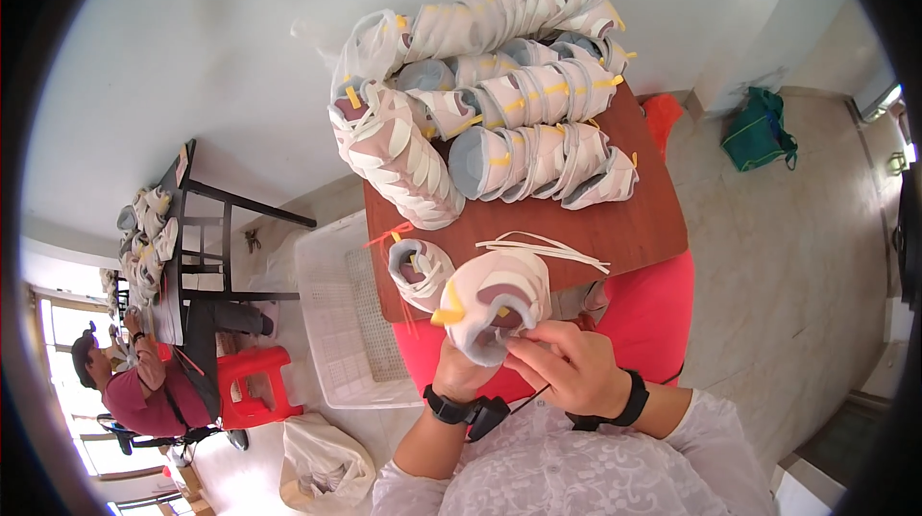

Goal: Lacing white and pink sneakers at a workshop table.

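Note:
A white and pink shoe upper (499, 309) with a yellow tag is held over my lap. Under it, my left hand (461, 372) grips its lower side. My right hand (567, 367) pinches the upper's grey rim at the right, fingers closed on it. Another single upper (421, 271) lies on the brown wooden table (634, 223) just left of the held one. A bundle of white laces (547, 249) rests on the table beyond my hands. Stacked rows of similar uppers (519, 93) fill the far half of the table.
A white plastic crate (336, 324) stands left of the table, a white bag (322, 463) below it. A red stool (254, 381) and a black table with more uppers (149, 237) are at far left, where another person (134, 391) sits. A green bag (759, 132) lies on the floor at right.

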### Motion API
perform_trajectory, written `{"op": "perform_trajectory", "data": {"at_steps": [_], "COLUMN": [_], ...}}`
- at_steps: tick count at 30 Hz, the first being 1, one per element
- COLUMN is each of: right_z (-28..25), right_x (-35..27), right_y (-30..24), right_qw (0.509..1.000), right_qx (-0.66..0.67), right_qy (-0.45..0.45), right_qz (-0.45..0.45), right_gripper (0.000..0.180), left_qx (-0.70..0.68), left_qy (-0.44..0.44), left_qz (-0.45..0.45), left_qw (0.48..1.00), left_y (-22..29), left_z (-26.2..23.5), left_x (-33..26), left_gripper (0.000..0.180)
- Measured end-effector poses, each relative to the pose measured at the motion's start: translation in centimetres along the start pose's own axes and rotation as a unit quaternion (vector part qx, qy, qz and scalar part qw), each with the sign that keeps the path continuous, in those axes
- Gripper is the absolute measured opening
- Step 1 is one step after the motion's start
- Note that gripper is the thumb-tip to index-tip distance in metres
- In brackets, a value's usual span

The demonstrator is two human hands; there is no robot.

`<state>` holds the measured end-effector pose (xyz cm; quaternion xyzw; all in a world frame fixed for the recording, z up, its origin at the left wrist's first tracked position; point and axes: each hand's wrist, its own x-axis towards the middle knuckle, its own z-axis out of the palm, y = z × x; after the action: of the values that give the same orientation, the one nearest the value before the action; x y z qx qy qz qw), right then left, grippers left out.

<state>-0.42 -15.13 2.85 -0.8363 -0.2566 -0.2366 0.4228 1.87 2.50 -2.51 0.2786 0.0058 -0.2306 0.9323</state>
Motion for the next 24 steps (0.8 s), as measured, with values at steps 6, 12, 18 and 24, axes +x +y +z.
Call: {"op": "perform_trajectory", "data": {"at_steps": [6, 12, 18, 24], "right_z": [0.0, -0.5, -1.3, -2.9], "right_x": [0.4, 0.5, 0.0, 0.5], "right_y": [0.3, 1.3, 2.5, 3.0], "right_qw": [1.000, 0.998, 0.997, 0.979], "right_qx": [-0.014, -0.004, -0.028, -0.072], "right_qy": [-0.006, -0.066, -0.077, -0.191], "right_qz": [-0.007, -0.018, 0.016, -0.013], "right_gripper": [0.037, 0.035, 0.028, 0.022], "left_qx": [0.129, 0.185, 0.154, 0.803], "left_qy": [-0.061, 0.009, 0.005, -0.134], "left_qz": [-0.003, -0.001, 0.037, 0.413], "left_qw": [0.990, 0.983, 0.987, 0.408], "left_y": [0.0, -1.0, -0.1, 3.7], "left_z": [1.4, -0.7, 1.1, 4.5], "left_x": [0.7, 0.2, 0.3, 0.5], "left_gripper": [0.063, 0.063, 0.053, 0.044]}}
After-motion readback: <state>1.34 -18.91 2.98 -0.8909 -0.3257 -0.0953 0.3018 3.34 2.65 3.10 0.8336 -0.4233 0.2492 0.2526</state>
